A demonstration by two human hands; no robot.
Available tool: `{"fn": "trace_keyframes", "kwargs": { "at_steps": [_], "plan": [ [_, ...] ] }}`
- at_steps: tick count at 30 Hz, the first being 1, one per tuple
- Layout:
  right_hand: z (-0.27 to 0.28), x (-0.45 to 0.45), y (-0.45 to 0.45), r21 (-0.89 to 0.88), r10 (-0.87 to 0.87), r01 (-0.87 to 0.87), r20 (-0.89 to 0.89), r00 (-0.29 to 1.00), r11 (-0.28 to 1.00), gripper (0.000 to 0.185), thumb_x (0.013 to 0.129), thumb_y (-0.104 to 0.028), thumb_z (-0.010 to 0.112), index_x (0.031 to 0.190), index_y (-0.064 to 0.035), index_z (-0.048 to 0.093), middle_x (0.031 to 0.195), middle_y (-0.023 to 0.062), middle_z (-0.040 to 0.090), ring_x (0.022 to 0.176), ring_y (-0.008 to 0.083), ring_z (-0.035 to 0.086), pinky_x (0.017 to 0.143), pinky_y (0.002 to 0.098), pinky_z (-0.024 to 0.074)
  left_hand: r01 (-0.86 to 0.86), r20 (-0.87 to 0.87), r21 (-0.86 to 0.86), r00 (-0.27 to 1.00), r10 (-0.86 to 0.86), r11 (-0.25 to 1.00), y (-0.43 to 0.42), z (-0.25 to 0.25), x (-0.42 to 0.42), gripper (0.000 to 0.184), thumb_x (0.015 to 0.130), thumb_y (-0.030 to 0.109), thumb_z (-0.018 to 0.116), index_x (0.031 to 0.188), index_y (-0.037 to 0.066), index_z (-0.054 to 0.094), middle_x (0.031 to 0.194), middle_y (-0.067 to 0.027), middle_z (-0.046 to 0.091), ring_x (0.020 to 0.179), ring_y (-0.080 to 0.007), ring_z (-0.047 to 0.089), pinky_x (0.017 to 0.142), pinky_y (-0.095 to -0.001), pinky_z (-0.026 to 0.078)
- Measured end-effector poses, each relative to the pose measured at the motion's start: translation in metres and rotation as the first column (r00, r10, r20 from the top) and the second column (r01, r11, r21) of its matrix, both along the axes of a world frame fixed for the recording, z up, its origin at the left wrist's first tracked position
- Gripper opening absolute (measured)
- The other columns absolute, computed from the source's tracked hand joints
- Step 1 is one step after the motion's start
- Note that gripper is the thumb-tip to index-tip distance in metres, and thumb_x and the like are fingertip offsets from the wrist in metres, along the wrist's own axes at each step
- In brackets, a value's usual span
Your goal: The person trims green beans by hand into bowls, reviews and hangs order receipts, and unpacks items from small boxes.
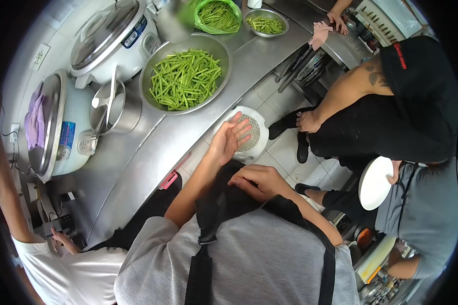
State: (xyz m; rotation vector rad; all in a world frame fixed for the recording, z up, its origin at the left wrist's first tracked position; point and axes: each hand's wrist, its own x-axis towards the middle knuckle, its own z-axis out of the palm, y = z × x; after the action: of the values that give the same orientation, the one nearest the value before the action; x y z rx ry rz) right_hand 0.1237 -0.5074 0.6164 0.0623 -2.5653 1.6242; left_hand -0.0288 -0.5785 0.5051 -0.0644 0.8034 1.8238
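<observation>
My left hand (232,136) is raised in front of the counter edge, palm showing and fingers apart, with nothing in it. Below it, in front of the black apron, my right hand (258,181) has curled fingers; whether they hold anything is hidden. On the steel counter beyond stands a wide metal bowl (227,65) full of cut green beans (185,79). Behind that are a green plastic bag (229,27) of long green beans and a smaller metal bowl (276,34) with more beans. Neither hand touches the beans or bowls.
Two large rice cookers (107,38) and a metal pot (130,113) with utensils line the wall. A white plastic stool (259,133) stands on the tiled floor. To the right are a person in black (422,107) and one holding a white plate (375,183); another person (71,274) is at left.
</observation>
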Motion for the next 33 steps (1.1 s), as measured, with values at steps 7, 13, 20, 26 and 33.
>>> {"fn": "trace_keyframes", "kwargs": {
  "at_steps": [7,13,20,26,33],
  "plan": [
    [0.002,-0.027,0.004,0.035,0.013,-0.016,0.086,0.996,0.999,0.015,0.093,-0.019,0.056,0.093,-0.0078,0.067,0.086,0.0071,0.067,0.079,0.0238,0.065,0.072,0.0321,0.0509,0.049,-0.299,-0.229,0.947,-0.118,0.972,0.002,-0.026,-0.022,0.058,0.089,0.023,0.047,0.143,0.008,0.034,0.141,-0.0146,0.043,0.126,-0.0249,0.045,0.105,-0.0395,0.034],
    [0.005,-0.042,0.002,0.031,0.010,-0.014,0.128,0.992,0.999,0.015,0.092,-0.021,0.057,0.092,-0.0093,0.067,0.085,0.0077,0.067,0.076,0.0245,0.065,0.068,0.0332,0.0512,-0.283,-0.948,-0.254,0.260,-0.181,0.925,0.001,-0.023,-0.024,0.032,0.081,0.002,0.054,0.113,0.003,0.060,0.114,-0.0155,0.059,0.109,-0.0302,0.055,0.094,-0.0369,0.043],
    [0.002,-0.061,0.002,-0.010,0.058,-0.057,0.101,0.993,0.998,0.014,0.090,-0.023,0.059,0.090,-0.0109,0.066,0.084,0.0082,0.066,0.073,0.0261,0.065,0.064,0.0351,0.0515,-0.387,-0.965,-0.172,-0.121,-0.235,0.906,-0.007,-0.023,-0.034,0.037,0.081,0.003,0.056,0.117,0.006,0.059,0.117,-0.0150,0.057,0.108,-0.0352,0.053,0.094,-0.0417,0.042],
    [-0.009,-0.082,0.032,0.129,-0.004,-0.009,0.098,0.995,0.992,0.015,0.091,-0.020,0.059,0.094,-0.0075,0.067,0.085,0.0094,0.066,0.075,0.0254,0.064,0.069,0.0319,0.0503,-0.250,-0.970,-0.179,-0.118,-0.213,0.952,-0.011,-0.035,-0.042,0.041,0.082,0.008,0.060,0.123,0.005,0.056,0.116,-0.0172,0.059,0.110,-0.0368,0.053,0.095,-0.0411,0.042],
    [-0.093,-0.116,0.199,0.133,-0.353,0.345,0.043,0.935,0.929,0.044,0.083,-0.028,0.068,0.122,-0.0097,0.058,0.105,0.0125,0.063,0.087,0.0233,0.062,0.073,0.0341,0.0520,-0.255,-0.903,-0.252,0.409,-0.132,0.934,0.020,-0.042,-0.044,0.026,0.093,0.023,0.058,0.089,-0.002,0.067,0.078,-0.0119,0.067,0.071,-0.0156,0.062,0.065,-0.0291,0.047]
  ]
}}
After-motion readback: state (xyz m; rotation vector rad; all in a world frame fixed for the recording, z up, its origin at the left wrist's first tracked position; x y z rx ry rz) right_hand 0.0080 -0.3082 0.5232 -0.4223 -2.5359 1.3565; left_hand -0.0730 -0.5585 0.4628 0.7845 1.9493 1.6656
